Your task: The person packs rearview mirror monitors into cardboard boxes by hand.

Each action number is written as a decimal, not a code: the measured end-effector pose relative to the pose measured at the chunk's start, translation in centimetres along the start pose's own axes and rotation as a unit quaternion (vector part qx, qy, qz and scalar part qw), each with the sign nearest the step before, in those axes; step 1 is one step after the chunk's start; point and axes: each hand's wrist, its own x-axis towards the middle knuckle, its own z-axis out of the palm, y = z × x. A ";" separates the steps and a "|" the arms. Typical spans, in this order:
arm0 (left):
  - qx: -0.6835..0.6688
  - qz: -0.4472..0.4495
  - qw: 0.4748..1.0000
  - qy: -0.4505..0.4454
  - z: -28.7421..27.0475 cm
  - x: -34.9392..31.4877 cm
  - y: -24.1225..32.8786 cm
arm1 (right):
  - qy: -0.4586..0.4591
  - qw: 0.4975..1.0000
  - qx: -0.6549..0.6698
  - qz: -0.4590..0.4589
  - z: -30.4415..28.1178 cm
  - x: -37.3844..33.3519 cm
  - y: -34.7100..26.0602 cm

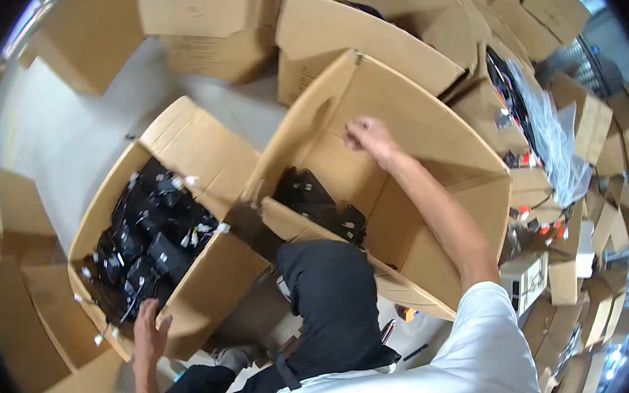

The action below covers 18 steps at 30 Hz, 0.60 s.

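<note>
My left hand (pixel 149 335) is at the near edge of the left cardboard box (pixel 214 291), with its thumb apart from the fingers and nothing visible in its grip. Black plastic parts (pixel 170 254) with wires and white connectors fill much of that box in a jumbled heap. Over the right, larger cardboard box (pixel 417 124) my right hand (pixel 371 140) hangs with curled fingers, and no object shows in it. At the bottom of this box, toward the left side, lie several black parts (pixel 311 197). Much of the box's floor shows bare cardboard.
My dark-trousered knee (pixel 329 300) presses up between the two boxes. Another large carton (pixel 368 38) stands behind the right box. More cartons (pixel 9 216) line the left side. At right, clear plastic film (pixel 548 131) drapes over a box of dark items, beside stacked boxes.
</note>
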 end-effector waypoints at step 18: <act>0.125 -0.108 0.981 -0.103 5.4 1.2 3.9 | -0.156 0.983 -0.025 0.092 6.7 -2.2 21.6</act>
